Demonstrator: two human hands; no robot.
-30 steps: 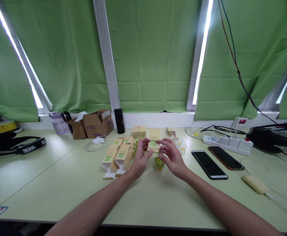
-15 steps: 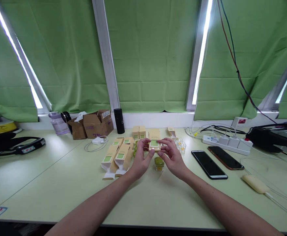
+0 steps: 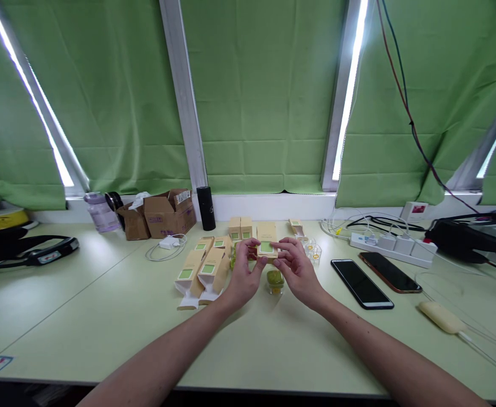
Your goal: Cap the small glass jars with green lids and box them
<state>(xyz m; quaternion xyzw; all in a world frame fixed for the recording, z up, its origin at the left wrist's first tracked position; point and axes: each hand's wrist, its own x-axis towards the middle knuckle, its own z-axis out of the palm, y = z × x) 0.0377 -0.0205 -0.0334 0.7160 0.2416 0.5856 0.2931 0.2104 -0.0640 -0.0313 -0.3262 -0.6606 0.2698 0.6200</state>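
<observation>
Between my two hands is a small cream cardboard box (image 3: pixel 266 236) with a green square on its near part. My left hand (image 3: pixel 246 270) pinches its left edge with fingers and thumb. On the opposite edge, my right hand (image 3: pixel 297 268) grips it the same way. Just below on the table stands a small clear jar with a green lid (image 3: pixel 275 280). Several similar cream boxes (image 3: pixel 214 271) with open white flaps lie left of my hands. More green-lidded jars are partly hidden behind my left hand. Clear jars (image 3: pixel 314 251) stand beyond my right hand.
Two upright cream boxes (image 3: pixel 240 229) and a black cylinder (image 3: pixel 206 209) stand at the back, near brown cartons (image 3: pixel 169 215). An open cream box (image 3: pixel 297 229) lies behind the clear jars. To the right are two phones (image 3: pixel 361 284), a power strip (image 3: pixel 392 249) and cables.
My hands and the box stay almost in the same place. The box's near end appears tilted very slightly.
</observation>
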